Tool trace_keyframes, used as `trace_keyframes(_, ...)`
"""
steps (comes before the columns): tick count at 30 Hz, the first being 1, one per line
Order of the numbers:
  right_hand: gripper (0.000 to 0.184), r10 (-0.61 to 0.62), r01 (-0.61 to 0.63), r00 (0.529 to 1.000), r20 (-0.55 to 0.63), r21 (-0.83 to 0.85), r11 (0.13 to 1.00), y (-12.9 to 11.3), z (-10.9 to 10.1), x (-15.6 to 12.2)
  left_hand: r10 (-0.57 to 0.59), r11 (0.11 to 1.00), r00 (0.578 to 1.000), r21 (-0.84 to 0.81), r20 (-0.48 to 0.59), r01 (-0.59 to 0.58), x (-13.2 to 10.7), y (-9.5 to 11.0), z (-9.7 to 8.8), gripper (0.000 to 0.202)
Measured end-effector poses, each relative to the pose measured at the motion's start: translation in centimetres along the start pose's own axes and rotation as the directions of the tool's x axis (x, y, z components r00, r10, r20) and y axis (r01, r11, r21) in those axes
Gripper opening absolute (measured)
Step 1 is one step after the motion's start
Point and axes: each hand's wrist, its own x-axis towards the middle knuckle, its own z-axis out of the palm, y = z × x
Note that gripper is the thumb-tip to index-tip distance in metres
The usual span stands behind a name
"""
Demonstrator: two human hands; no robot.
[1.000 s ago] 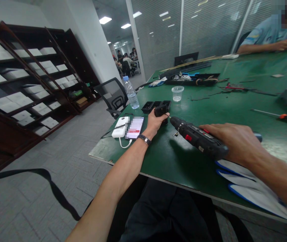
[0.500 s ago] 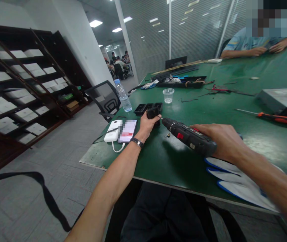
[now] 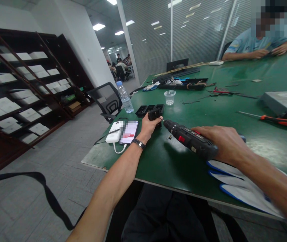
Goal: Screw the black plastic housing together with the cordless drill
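Room: we note an office with a dark wooden shelf unit on the left wall, white boxes stacked on its slanted shelves, and a mesh office chair at the table corner.
Table: green work table, scuffed along the near edge.
Left hand: clenched around a small black plastic part, thumb and fingers pinching it from both sides; a dark wristband sits on the wrist.
Black part: held upright, low over the table, just in front of a row of black trays; we cannot tell whether its base touches the surface.
Right hand: wrapped over the rear of a black cordless screwdriver with red buttons, grasping it firmly.
Screwdriver: lies nearly level, pointing left; its bit meets the right side of the black part.
Loose bit: a small metal piece lies on the table under the tool's nose.
Under the right forearm: white work gloves with blue trim, flat on the table.
Left of the hands: white power bank cabled to a phone, side by side.
Farther back: water bottle at the table edge, clear plastic cup behind the trays.
Right side: red-handled screwdriver lying beside a flat grey box.
Far end: we see a co-worker's hands resting on the table.
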Motion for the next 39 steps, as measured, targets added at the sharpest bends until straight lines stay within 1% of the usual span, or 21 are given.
trace_keyframes(3, 0.047, -0.01, 0.01, 1.0, 0.011, -0.004, 1.0, 0.05, 0.15, 0.07, -0.004, 1.0, 1.0, 0.009, -0.001, 0.004, 0.11, -0.21, -0.08, 0.049)
trace_keyframes(8, 0.049, 0.006, -0.006, 1.0, 0.004, 0.021, 1.0, 0.29, 0.4, -0.05, 0.044, 0.998, 0.999, 0.04, 0.003, -0.044, 0.28, -0.51, -0.21, 0.047)
trace_keyframes(21, 0.048, -0.016, 0.016, 1.0, 0.001, -0.014, 1.0, 0.07, 0.2, -0.13, 0.005, 1.0, 1.0, 0.016, -0.002, -0.005, 0.31, -0.56, -0.31, 0.049)
trace_keyframes(26, 0.049, -0.019, 0.019, 1.0, 0.0, -0.01, 1.0, 0.02, 0.22, -0.13, 0.021, 1.0, 1.0, 0.014, 0.002, -0.021, 0.36, -0.63, -0.33, 0.05)
trace_keyframes(31, 0.05, -0.021, 0.021, 1.0, 0.005, -0.023, 1.0, 0.18, 0.27, 0.02, 0.012, 1.0, 1.0, 0.021, -0.005, -0.012, 0.44, -0.72, -0.34, 0.05)
trace_keyframes(37, 0.043, -0.036, 0.036, 0.999, 0.003, -0.047, 0.998, 0.09, 0.0, 0.14, 0.02, 1.0, 1.0, 0.018, -0.003, -0.02, 0.33, -0.59, -0.33, 0.049)
trace_keyframes(39, 0.045, -0.036, 0.036, 0.999, 0.007, -0.043, 0.998, 0.12, 0.08, 0.11, 0.024, 0.999, 1.0, 0.024, 0.002, -0.024, 0.28, -0.54, -0.31, 0.048)
